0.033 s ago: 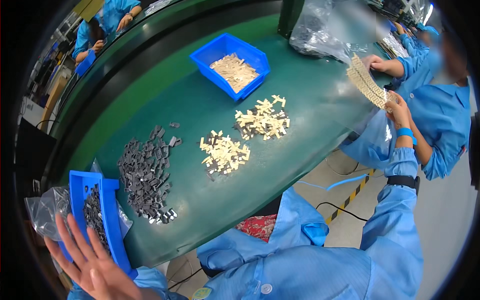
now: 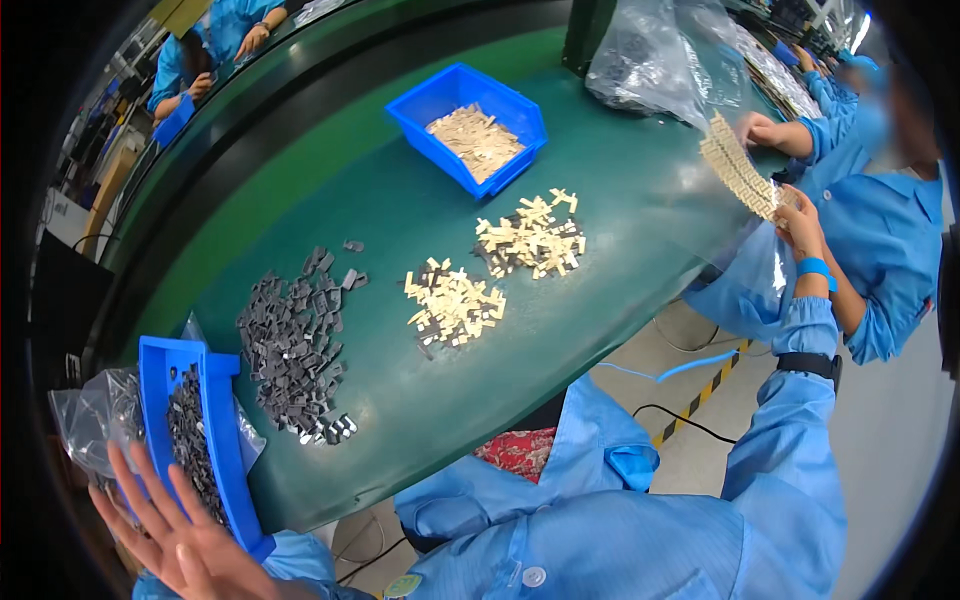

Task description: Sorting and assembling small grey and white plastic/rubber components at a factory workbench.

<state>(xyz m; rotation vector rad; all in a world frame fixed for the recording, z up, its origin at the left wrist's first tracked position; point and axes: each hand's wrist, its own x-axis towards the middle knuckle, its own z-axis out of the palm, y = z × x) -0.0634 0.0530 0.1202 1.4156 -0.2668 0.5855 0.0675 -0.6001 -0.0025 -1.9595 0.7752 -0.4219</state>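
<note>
My left hand (image 2: 185,535) is raised at the lower left with fingers spread and nothing in it. It is nearest to a blue bin (image 2: 222,440) of small dark parts. At the right, my right hand (image 2: 802,222) is closed on the lower end of a curved strip of cream parts (image 2: 738,165), set in tight rows; clear plastic shows around it. On the green table (image 2: 400,420) lie a heap of dark grey pieces (image 2: 295,350) and two heaps of cream pieces mixed with dark ones, a nearer (image 2: 455,305) and a farther (image 2: 530,237).
A blue bin (image 2: 415,130) of thin tan pieces stands at the back. Clear plastic bags lie at far left (image 2: 90,415) and back right (image 2: 645,75). A co-worker (image 2: 870,230) in blue is close at the right; another person (image 2: 215,50) sits across.
My left hand has dropped slightly. The table and what lies on it sit a little differently in the picture; my right hand keeps its hold on the strip.
</note>
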